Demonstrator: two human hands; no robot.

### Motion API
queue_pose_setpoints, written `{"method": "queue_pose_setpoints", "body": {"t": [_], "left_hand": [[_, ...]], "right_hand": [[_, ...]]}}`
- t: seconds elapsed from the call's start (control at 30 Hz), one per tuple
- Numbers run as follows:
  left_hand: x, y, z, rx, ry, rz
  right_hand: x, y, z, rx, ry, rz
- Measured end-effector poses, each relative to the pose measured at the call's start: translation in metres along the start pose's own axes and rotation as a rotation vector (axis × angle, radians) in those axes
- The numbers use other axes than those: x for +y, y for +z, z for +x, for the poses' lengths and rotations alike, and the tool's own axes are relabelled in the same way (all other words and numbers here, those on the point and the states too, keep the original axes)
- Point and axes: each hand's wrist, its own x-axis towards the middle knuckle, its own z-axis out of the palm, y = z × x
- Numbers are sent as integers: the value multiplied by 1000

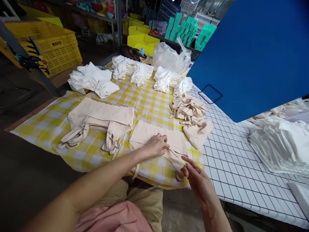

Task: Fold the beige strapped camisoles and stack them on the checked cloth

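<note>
Right now, in the head view, the left hand (156,145) lies palm down with its fingers curled on a beige cloth bag (156,137), pressing it flat near the front edge of the yellow checked tablecloth (48,125). The right hand (196,178) hovers just right of that, fingers loosely spread, with its fingertips at the bag's strap (177,167) where the strap loops over the cloth's near edge; whether it pinches the strap or only touches it cannot be told.

To the left of the bag lies a flat stack of beige bags (101,117) with their handles trailing toward the near side. To the right and a little farther off sits a loose heap of beige bags (190,112), partly over the seam where the checked cloth meets a white grid-patterned surface (231,167). Farther back on the cloth are several piles of white bags (93,79), and behind them a clear plastic sack (169,58). At the far right, on the grid surface, rests a large stack of white fabric (282,145). A blue panel (253,54) fills the upper right. Yellow plastic crates (53,45) stand at the far left, and green boxes (188,30) are stacked in the background. The person's tan trousers (145,199) and pink garment (116,219) show at the bottom.
</note>
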Motion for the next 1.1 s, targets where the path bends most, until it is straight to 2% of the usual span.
{"method": "queue_pose_setpoints", "body": {"t": [0.1, 0.23, 0.3, 0.33, 0.37, 0.43, 0.5, 0.53, 0.63, 0.73, 0.83, 0.97, 1.1], "left_hand": [[-1, 0, -10, 3, 30, 42], [-5, -4, -25, -57, 65, 2], [-9, -10, -38, -94, 42, -39], [-11, -14, -46, -92, 3, -41], [-13, -17, -55, -79, -44, -28], [-16, -23, -73, -39, -127, 28], [-18, -27, -89, -20, -156, 80], [-18, -27, -95, -21, -159, 99], [-19, -25, -107, -52, -157, 153], [-20, -21, -112, -79, -144, 209], [-22, -18, -114, -81, -132, 246], [-27, -13, -114, -70, -129, 278], [-27, -14, -113, -97, -135, 278]], "right_hand": [[18, -8, -22, 143, -92, -148], [44, -9, -54, 259, -98, -232], [57, -5, -70, 352, -132, -276], [64, -2, -77, 358, -151, -306], [71, 4, -82, 310, -159, -334], [85, 23, -86, 87, -129, -360], [97, 53, -80, -110, -81, -331], [101, 70, -74, -148, -70, -304], [108, 118, -52, -140, -98, -217], [107, 141, -45, -252, -118, -199], [101, 131, -64, -339, -132, -300], [79, 96, -94, -197, -347, -740], [40, 70, -95, -138, -528, -1122]]}}
